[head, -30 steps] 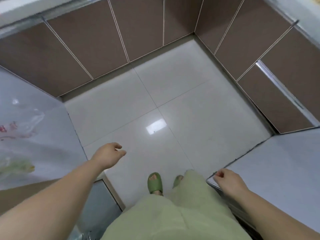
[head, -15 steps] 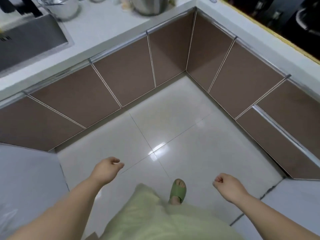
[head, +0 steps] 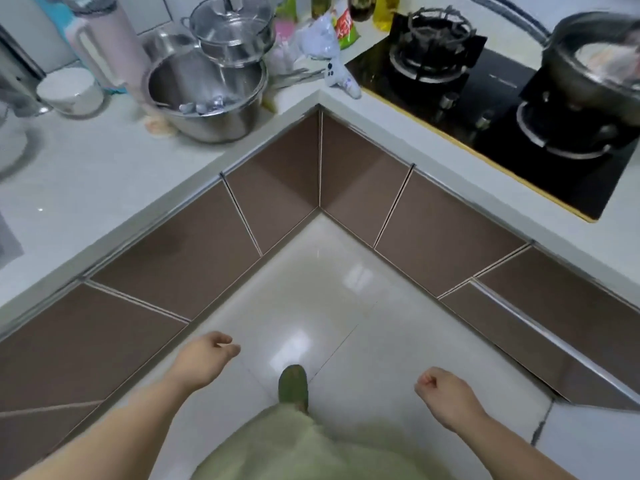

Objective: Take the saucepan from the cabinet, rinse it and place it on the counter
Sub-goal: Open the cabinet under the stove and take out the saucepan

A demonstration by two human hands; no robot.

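The pale tiled floor (head: 311, 299) fills the centre of the view. An L-shaped white counter (head: 104, 181) wraps it from nine o'clock round to three o'clock, above a run of brown cabinet doors (head: 180, 251), all closed. No saucepan shows outside the cabinets, so where it sits cannot be told. At two o'clock a black gas hob (head: 485, 98) carries a pan (head: 595, 67) on its right burner. At eleven o'clock a large steel pot (head: 207, 98) stands on the counter, with a lidded steel pot (head: 232, 32) just behind it. At six o'clock a green slipper (head: 293, 382) rests on the floor. The left hand (head: 204, 358), at seven o'clock, hangs loosely curled and empty. The right hand (head: 446, 393), at five o'clock, is clenched in a loose fist, holding nothing.
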